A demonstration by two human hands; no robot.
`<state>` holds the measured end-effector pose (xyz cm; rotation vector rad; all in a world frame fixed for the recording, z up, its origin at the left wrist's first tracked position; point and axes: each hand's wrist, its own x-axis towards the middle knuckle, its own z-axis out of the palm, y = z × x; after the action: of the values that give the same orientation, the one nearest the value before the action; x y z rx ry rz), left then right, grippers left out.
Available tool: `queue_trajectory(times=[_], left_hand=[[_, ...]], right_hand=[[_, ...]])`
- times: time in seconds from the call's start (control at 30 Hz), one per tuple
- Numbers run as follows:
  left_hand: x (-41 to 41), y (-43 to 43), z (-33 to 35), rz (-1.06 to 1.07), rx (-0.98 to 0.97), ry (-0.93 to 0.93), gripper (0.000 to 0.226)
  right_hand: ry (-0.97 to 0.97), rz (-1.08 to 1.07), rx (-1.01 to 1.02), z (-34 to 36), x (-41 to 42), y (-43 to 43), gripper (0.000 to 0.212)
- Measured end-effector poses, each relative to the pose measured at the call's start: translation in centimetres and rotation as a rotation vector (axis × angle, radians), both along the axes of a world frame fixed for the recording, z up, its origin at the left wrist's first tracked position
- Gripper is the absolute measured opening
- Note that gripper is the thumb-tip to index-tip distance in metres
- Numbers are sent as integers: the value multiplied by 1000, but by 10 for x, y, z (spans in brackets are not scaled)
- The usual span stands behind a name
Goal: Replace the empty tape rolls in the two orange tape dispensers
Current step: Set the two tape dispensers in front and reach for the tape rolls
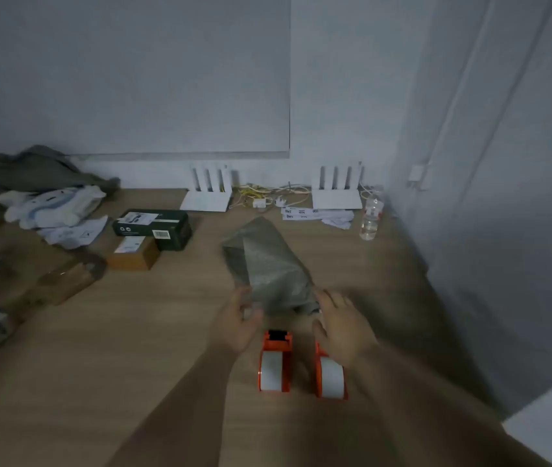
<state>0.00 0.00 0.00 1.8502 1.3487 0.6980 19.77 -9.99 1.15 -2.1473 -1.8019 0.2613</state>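
Both hands reach fwd over wooden tabletop (139, 348), fingers spread, neither clamped on anything. Left hand (238, 323): fingertips at near-left edge of the grey bubble-wrap padded mailer bag (264, 264), looks like touching, but blur so can't tell if it's pinching. Right hand (342, 328): palm down, loose, at bag's near-right corner and over front of the right orange plastic tape dispenser (330, 375); contact w/ either unclear.

Left orange plastic tape dispenser (274, 362) sits just beside the right one, side by side at 6 o'clock of the bag, btwn the two forearms. Each shows a white roll; left one's black cutter end points to 12.

Further out: dark green carton (153, 225) at 10 o'clock w/ small brown cardboard box (133, 254) just in front. Two white routers (207, 193) against wall at 12, clear plastic water bottle (370, 219) at 1-2 o'clock. Grey cloth pile (32, 170) far left.
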Motion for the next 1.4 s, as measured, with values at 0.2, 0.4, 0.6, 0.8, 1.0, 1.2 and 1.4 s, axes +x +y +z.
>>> queue_trajectory(times=[0.2,0.4,0.6,0.8,1.0,1.2,1.4], left_hand=[[-13,27,-56,-4,-283,-8,36],[-21,31,-107,19,-483,-17,31],[-11,27,-124,10,-675,-84,23],[-9,13,-140,18,-748,-162,15],[-2,10,-139,51,-788,-275,18],[-4,9,-144,134,-754,-338,25],[-17,9,-123,225,-741,-397,18]], right_hand=[[168,-153,-86,-44,-42,18,57],[433,-367,-163,-79,-80,29,34],[523,-411,-202,-107,-86,38,38],[673,-401,-241,-130,-83,41,40],[737,-431,-268,-139,-81,39,33],[655,-361,-251,-141,-81,38,14],[630,-384,-284,-141,-83,46,17]])
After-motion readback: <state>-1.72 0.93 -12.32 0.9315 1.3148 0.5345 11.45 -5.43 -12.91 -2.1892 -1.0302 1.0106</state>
